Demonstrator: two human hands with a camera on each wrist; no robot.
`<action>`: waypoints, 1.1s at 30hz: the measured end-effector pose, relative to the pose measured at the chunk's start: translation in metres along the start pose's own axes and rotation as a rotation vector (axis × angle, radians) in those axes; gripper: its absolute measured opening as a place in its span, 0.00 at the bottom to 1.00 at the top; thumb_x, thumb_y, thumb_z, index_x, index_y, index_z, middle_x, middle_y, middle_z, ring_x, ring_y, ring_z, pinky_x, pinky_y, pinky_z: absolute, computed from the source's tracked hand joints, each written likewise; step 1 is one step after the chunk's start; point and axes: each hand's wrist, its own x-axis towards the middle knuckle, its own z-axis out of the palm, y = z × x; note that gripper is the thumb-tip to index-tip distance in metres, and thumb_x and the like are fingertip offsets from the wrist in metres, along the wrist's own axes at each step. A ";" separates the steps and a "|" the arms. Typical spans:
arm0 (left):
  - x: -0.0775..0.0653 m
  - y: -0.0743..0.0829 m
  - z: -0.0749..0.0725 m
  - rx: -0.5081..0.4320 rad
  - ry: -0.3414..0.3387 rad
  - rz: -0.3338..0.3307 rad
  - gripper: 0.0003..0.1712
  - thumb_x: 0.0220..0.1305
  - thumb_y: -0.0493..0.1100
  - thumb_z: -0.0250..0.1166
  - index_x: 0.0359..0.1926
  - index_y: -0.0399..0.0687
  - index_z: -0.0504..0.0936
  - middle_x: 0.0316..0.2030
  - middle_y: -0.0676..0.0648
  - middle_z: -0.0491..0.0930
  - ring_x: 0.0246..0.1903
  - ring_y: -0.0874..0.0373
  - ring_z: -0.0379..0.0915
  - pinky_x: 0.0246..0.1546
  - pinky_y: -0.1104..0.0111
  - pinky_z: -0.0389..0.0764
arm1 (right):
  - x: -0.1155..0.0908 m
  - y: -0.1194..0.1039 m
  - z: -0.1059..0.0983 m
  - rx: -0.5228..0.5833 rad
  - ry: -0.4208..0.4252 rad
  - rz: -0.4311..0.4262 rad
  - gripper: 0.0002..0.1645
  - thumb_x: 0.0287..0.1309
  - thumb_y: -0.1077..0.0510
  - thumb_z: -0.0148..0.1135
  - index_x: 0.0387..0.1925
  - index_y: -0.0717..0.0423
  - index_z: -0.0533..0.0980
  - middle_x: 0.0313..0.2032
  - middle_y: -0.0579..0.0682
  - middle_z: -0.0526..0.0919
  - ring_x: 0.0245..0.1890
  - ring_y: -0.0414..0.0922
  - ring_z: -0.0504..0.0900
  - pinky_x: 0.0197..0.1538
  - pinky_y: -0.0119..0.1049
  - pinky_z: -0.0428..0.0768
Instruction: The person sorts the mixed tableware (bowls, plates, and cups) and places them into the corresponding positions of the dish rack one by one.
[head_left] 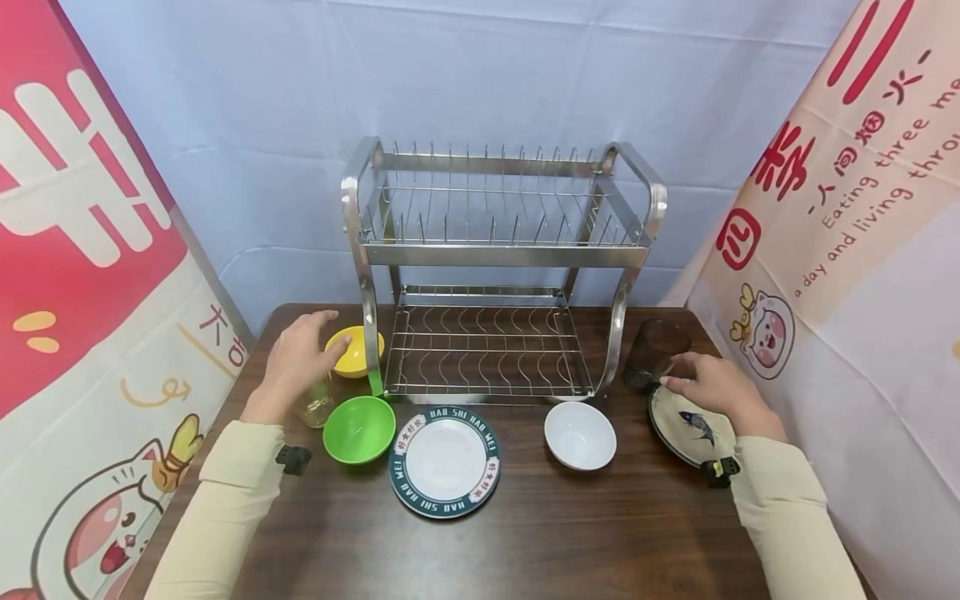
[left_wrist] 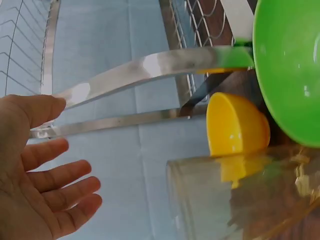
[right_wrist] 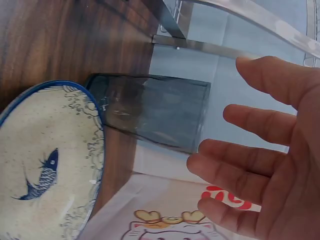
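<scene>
My left hand (head_left: 300, 354) hovers with spread fingers over the left side of the table, near a yellow bowl (head_left: 352, 353) and a clear glass (left_wrist: 200, 195). A green bowl (head_left: 359, 430) sits just in front of these. On the right, my right hand (head_left: 708, 383) is held above a cream plate with a blue fish (head_left: 697, 427), its fingers apart and nothing in them. Behind that plate stands a dark grey glass (right_wrist: 150, 110), close to the right fingertips in the head view. Both palms show bare in the wrist views.
A two-tier metal dish rack (head_left: 498, 255) stands at the back middle, its bare wire shelves showing. Before it lie a green-rimmed white plate (head_left: 446, 462) and a white bowl (head_left: 580, 436). Printed cloths hang at both sides, and a pale blue cloth (head_left: 480, 75) behind.
</scene>
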 end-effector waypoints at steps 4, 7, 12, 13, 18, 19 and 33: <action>-0.001 0.001 0.008 -0.088 0.053 -0.022 0.29 0.62 0.48 0.60 0.59 0.35 0.69 0.52 0.33 0.72 0.51 0.37 0.67 0.47 0.45 0.67 | -0.004 0.007 0.007 0.034 0.004 0.023 0.33 0.58 0.46 0.58 0.53 0.70 0.71 0.46 0.69 0.77 0.45 0.67 0.74 0.44 0.60 0.70; -0.002 0.002 0.014 -0.140 0.085 -0.036 0.28 0.62 0.46 0.60 0.59 0.35 0.69 0.51 0.33 0.72 0.51 0.38 0.67 0.48 0.45 0.66 | -0.007 0.012 0.013 0.054 -0.007 0.036 0.34 0.59 0.45 0.58 0.53 0.70 0.70 0.46 0.71 0.76 0.45 0.68 0.74 0.44 0.60 0.70; -0.003 0.004 0.024 -0.201 0.135 -0.034 0.26 0.61 0.43 0.61 0.58 0.35 0.70 0.50 0.33 0.72 0.51 0.39 0.68 0.48 0.46 0.67 | -0.014 0.018 0.022 0.078 -0.013 0.076 0.36 0.59 0.43 0.58 0.54 0.71 0.69 0.46 0.73 0.75 0.45 0.69 0.73 0.41 0.60 0.71; -0.003 0.005 0.026 -0.213 0.147 -0.030 0.26 0.61 0.43 0.61 0.58 0.35 0.70 0.50 0.33 0.72 0.51 0.39 0.68 0.48 0.46 0.67 | -0.015 0.020 0.023 0.082 -0.013 0.085 0.36 0.59 0.43 0.57 0.54 0.72 0.69 0.46 0.74 0.74 0.45 0.69 0.73 0.41 0.59 0.71; -0.002 0.008 0.037 -0.288 0.187 -0.041 0.26 0.61 0.42 0.61 0.58 0.34 0.69 0.50 0.34 0.72 0.51 0.40 0.68 0.47 0.49 0.70 | -0.021 0.027 0.031 0.099 0.001 0.128 0.36 0.60 0.43 0.56 0.53 0.73 0.69 0.45 0.74 0.74 0.43 0.69 0.74 0.40 0.58 0.72; -0.002 0.009 0.039 -0.301 0.191 -0.046 0.26 0.62 0.42 0.61 0.58 0.34 0.69 0.50 0.34 0.72 0.51 0.40 0.68 0.46 0.50 0.70 | -0.022 0.029 0.033 0.101 0.000 0.140 0.36 0.60 0.43 0.56 0.53 0.73 0.69 0.45 0.75 0.74 0.43 0.69 0.74 0.40 0.58 0.72; -0.008 0.013 0.062 -0.385 0.176 -0.168 0.32 0.58 0.42 0.65 0.61 0.35 0.66 0.52 0.33 0.70 0.51 0.40 0.68 0.47 0.52 0.72 | -0.036 0.059 0.048 0.128 0.033 0.282 0.40 0.62 0.45 0.53 0.55 0.79 0.62 0.49 0.80 0.68 0.47 0.74 0.67 0.45 0.61 0.68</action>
